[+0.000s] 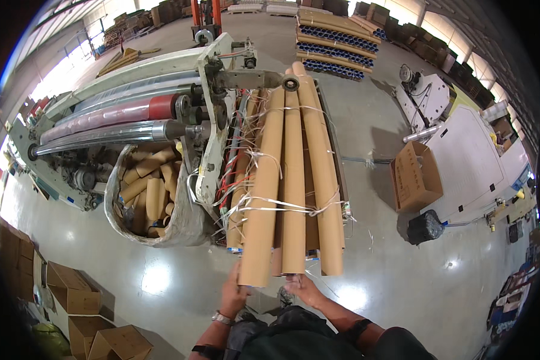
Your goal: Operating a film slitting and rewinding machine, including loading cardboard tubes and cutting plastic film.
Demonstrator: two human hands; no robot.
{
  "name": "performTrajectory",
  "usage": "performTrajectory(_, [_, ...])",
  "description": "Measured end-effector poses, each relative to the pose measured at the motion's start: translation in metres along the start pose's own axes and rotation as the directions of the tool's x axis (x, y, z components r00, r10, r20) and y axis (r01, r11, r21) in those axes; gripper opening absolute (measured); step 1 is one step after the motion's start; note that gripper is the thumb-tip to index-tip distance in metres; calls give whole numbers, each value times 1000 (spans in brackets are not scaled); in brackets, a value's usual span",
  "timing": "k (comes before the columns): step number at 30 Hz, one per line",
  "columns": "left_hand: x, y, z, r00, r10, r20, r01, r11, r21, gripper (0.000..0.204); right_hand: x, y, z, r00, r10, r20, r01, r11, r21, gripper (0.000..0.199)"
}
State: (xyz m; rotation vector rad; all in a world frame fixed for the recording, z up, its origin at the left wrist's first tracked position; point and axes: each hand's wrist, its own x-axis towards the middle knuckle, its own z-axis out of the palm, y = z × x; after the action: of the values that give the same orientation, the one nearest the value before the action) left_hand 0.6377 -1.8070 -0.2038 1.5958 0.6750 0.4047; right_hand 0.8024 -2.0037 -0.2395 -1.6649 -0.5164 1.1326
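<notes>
Gripping the near end of a long cardboard tube (264, 198), the left hand (233, 295) is closed around it; the right hand (303, 289), just beside it, grasps the neighbouring tube (294, 192) atop the string-tied bundle (321, 180).

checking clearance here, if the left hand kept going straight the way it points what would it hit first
The left hand points up-frame, at the near end of the leftmost long cardboard tube in the tied bundle. It looks already at or touching that tube's end, so it would meet that first; depth is unclear.

Bright daylight from windows (72, 66) top left, glare patches on glossy floor (156, 279), heavy fisheye bend w/ dark rim.
</notes>
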Motion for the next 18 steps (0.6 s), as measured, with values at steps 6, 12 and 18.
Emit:
performTrajectory(6, [85,8,24,971,108,-214,-111,994,0,58,89,-89,-32,937,208,-282,-55,883,467,39])
performTrajectory(12, [161,-4,58,930,264,-255,-101,852,514,58,127,-93,-63,914,-311,-260,241,933,-269,36])
performTrajectory(18, [146,59,113,862,505,-33,-360,659,660,50,86,-64,-157,628,-561,-539,46,719,-694,68])
